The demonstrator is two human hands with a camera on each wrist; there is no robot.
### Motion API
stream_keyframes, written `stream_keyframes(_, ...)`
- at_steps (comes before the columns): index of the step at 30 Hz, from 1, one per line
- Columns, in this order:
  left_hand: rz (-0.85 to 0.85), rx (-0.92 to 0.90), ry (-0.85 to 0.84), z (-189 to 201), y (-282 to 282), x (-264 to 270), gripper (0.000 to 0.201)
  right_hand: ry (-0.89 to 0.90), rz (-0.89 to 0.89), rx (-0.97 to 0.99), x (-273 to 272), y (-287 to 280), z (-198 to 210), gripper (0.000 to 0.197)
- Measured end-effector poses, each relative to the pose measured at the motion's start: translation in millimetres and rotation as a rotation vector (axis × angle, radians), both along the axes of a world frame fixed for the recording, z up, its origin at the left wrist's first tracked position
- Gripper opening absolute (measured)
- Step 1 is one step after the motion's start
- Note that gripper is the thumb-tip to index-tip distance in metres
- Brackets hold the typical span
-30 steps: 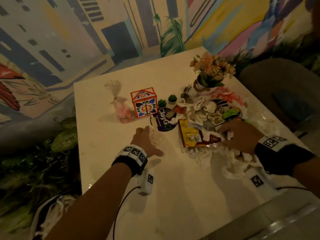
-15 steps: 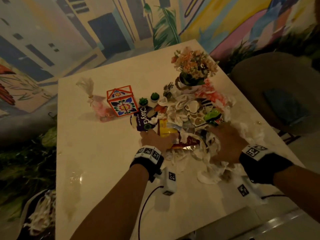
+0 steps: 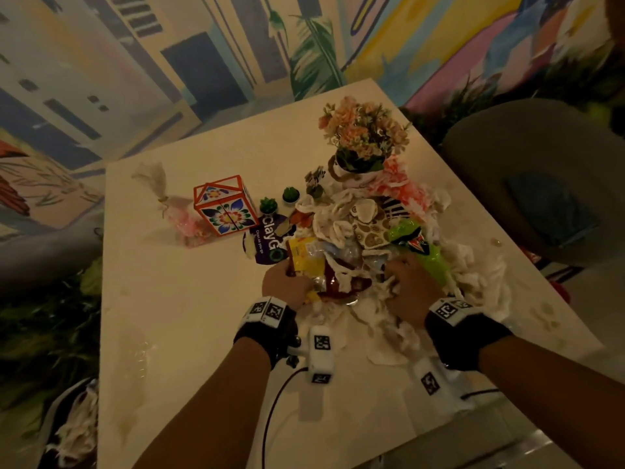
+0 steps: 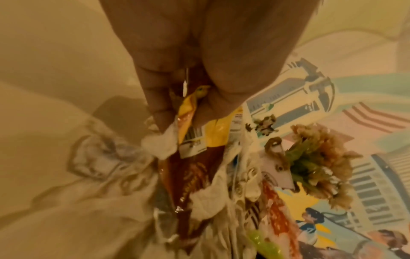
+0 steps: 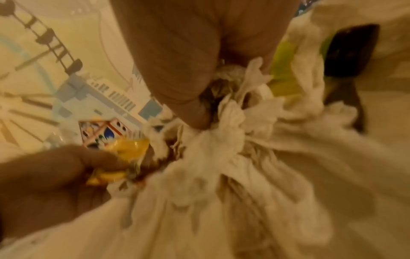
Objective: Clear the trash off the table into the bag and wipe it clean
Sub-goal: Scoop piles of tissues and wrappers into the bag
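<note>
Both forearms are bare, with no sleeves — each wrist wears a wide black band (image 3: 269, 328) topped by a row of white squares printed with black square-code markers. Just below the left band hangs a white block-shaped camera unit (image 3: 320, 354) bearing two more such markers, a thin black cable (image 3: 270, 411) trailing from it. Below the right band (image 3: 465, 336) sits a similar white unit (image 3: 436, 384) with one marker — its own dark cable runs off beside it.
</note>
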State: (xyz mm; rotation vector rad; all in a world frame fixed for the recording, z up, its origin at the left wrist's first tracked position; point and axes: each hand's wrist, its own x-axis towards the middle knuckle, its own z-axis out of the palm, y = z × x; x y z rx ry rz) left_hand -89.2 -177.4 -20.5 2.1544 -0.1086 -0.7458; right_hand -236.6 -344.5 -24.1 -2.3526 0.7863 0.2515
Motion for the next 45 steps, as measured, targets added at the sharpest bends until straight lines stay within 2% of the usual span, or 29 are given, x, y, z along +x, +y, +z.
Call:
stream_keyframes(3,0.09,-0.085,0.027,7.2,17.7,12.2,0.022,-0.104,-0.035,0.018,1.9,-10.5,18.1,0.026)
stream_keyframes(5,0.109,-0.107,-0.009,14.4,26.7,19.4,0.029,-0.166,-0.054,0.028,3.9,-18.4,32.6,0.027)
stream_keyframes(9,0.022,-0.133,-0.139,42.1,32.6,24.5,0.026,-0.162,-0.064,0.048,10.3,-23.9,65.8,0.027)
stream_keyframes(13,-0.024,-0.241,-0.249,70.7,34.6,22.0,0.021,-0.187,-0.066,0.083,18.9,-21.7,90.8,0.028)
stream_keyframes(17,0.016,-0.38,-0.261,89.6,33.1,21.3,0.027,-0.229,-0.05,0.107,27.3,-18.9,104.4,0.032)
stream_keyframes(20,0.091,-0.463,-0.28,95.7,31.1,23.0,0.024,-0.286,-0.037,0.114,38.0,-12.3,115.3,0.024)
stream_keyframes(23,0.143,-0.517,-0.307,103.4,31.4,26.0,0.032,-0.344,-0.034,0.115,50.9,-6.6,124.4,0.04)
stream_keyframes(29,0.21,-0.642,-0.385,131.8,40.3,32.5,0.036,-0.491,0.004,0.096,71.5,-5.8,152.1,0.023)
stream_keyframes(33,0.257,-0.732,-0.384,149.9,54.6,41.0,0.035,-0.565,0.026,0.087,86.4,-7.7,174.8,0.026)
stream_keyframes(37,0.251,-0.697,-0.432,159.2,69.2,49.1,0.027,-0.629,0.051,0.108,103.6,-5.0,191.2,0.033)
stream_keyframes(41,0.342,-0.748,-0.367,157.3,89.6,52.4,0.034,-0.623,0.043,0.113,117.4,12.3,199.3,0.042)
stream_keyframes(45,0.411,-0.721,-0.357,152.0,121.9,55.1,0.039,-0.619,0.064,0.128,126.7,35.5,196.2,0.037)
